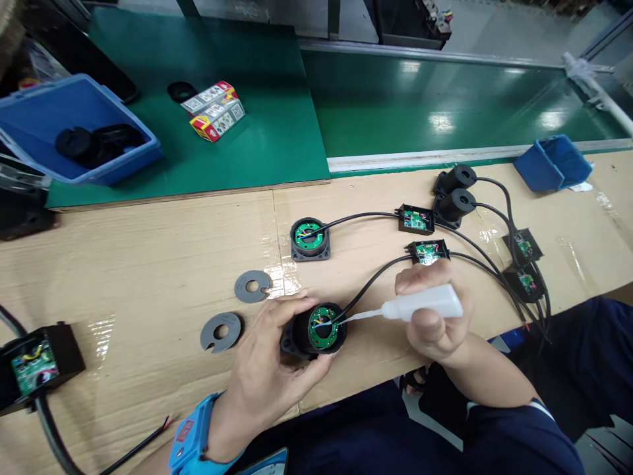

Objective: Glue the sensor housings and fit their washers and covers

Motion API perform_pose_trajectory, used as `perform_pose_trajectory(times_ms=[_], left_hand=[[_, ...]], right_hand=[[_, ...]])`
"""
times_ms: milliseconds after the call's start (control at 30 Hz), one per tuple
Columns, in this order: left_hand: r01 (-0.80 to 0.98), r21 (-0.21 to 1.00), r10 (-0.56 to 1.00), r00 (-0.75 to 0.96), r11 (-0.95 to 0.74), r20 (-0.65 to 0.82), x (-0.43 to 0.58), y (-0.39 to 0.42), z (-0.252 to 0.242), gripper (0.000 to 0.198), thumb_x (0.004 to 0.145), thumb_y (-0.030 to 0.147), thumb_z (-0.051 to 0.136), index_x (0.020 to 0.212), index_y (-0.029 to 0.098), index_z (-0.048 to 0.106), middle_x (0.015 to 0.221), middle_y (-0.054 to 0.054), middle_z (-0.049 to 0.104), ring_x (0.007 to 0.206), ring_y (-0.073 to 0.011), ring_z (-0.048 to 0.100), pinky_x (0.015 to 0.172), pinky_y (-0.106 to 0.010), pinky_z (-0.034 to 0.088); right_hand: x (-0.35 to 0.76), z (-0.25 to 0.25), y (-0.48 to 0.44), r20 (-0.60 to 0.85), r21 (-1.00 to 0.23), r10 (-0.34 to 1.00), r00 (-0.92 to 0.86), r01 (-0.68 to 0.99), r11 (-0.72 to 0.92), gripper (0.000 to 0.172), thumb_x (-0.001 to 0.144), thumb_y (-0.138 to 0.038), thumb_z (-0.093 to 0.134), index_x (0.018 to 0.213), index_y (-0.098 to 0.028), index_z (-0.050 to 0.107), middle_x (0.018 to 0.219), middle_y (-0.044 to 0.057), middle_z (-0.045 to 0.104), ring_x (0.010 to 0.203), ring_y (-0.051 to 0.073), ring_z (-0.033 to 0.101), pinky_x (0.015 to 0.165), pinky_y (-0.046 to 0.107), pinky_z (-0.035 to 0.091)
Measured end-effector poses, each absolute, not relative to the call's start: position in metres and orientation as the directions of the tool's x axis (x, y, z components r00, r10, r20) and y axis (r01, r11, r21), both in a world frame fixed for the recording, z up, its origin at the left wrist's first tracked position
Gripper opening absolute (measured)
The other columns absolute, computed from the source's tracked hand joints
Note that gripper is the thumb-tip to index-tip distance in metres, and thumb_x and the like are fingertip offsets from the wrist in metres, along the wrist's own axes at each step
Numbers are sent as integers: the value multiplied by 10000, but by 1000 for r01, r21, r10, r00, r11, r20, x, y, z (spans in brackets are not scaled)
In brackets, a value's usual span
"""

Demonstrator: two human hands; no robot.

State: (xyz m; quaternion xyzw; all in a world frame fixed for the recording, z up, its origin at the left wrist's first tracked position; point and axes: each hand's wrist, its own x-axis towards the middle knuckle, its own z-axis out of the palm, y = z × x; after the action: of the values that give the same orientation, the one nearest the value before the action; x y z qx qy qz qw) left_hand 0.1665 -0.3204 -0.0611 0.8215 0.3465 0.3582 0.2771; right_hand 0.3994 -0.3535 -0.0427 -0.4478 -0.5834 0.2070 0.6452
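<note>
My left hand (270, 359) grips a round black housing (297, 333) from its left side, fingers above and thumb below. The housing is tilted, and a green ring-shaped circuit board (324, 328) with thin coloured wires shows in its open face. My right hand (440, 313) is closed around a small white squeeze bottle (425, 305). The bottle's thin nozzle points left and its tip reaches the edge of the board. From the housing a black cable (370, 280) runs to a small black box (428, 251) with a circuit board. Two grey slotted discs (251, 286) lie left of the housing.
Behind lies a second housing (310, 239) wired to another black box (416, 219). Black cylinders (455, 206) and more boxes (525, 280) sit at right. A blue bin (82, 132), a small carton (216, 111) and a blue tray (552, 163) stand farther back.
</note>
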Motion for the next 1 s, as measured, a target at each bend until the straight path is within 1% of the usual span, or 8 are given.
perform_pose_trajectory(times_ms=[133,233,300,400,533,667,833,1000], left_hand=[[317,835,802,554,-450,222,167,-324,-73,635,851,211,758,1397,234,434,1339,-143,637,1237,-279,673,1033,-466,590],[318,855,784,602,-409,150,165,-321,-75,635,836,208,757,1386,242,442,1354,-156,632,1216,-282,685,1007,-474,603],[300,894,786,612,-333,87,164,-318,-72,573,825,213,768,1319,242,478,1351,-159,649,1240,-295,681,1004,-473,606],[218,962,787,617,-163,-7,164,-314,-66,473,829,227,782,1225,253,524,1362,-150,669,1301,-307,652,1041,-471,591],[138,990,775,627,-6,-83,167,-313,-60,450,807,225,809,1189,269,575,1311,-112,706,1217,-280,704,982,-412,627],[104,994,775,626,27,-86,170,-314,-59,440,788,208,826,1157,276,598,1199,-81,730,1111,-257,741,910,-368,649],[82,996,759,645,43,-85,170,-315,-63,456,805,201,823,1187,293,592,1186,-75,714,1118,-243,730,933,-358,638],[83,994,748,655,67,-105,170,-315,-62,418,814,201,810,1166,272,595,1130,-84,720,1072,-251,735,893,-368,647]], right_hand=[[402,-44,-342,390,-910,801,454,55,412,346,966,-559,646,874,-225,660,644,-29,554,466,108,469,425,275,344],[400,-43,-336,309,-938,813,494,16,346,385,951,-588,650,816,-228,631,601,-47,500,464,106,440,439,267,325],[397,-43,-336,291,-946,835,467,11,324,373,955,-584,644,837,-230,631,627,-44,516,480,109,461,449,264,334],[392,-43,-339,320,-942,863,391,35,334,330,961,-545,656,890,-223,659,723,-19,575,549,113,523,477,258,368],[386,-42,-340,352,-936,893,281,108,335,277,956,-485,692,891,-218,658,716,-29,572,563,104,513,501,244,398],[383,-42,-340,357,-932,909,215,148,331,256,925,-463,738,915,-226,641,701,-46,568,548,96,496,495,229,417],[379,-42,-340,399,-908,902,163,206,364,264,924,-463,744,904,-223,635,690,-61,579,531,78,520,479,210,424],[376,-39,-338,443,-882,882,162,254,397,320,936,-513,713,861,-216,623,671,-56,592,510,79,531,446,219,403]])
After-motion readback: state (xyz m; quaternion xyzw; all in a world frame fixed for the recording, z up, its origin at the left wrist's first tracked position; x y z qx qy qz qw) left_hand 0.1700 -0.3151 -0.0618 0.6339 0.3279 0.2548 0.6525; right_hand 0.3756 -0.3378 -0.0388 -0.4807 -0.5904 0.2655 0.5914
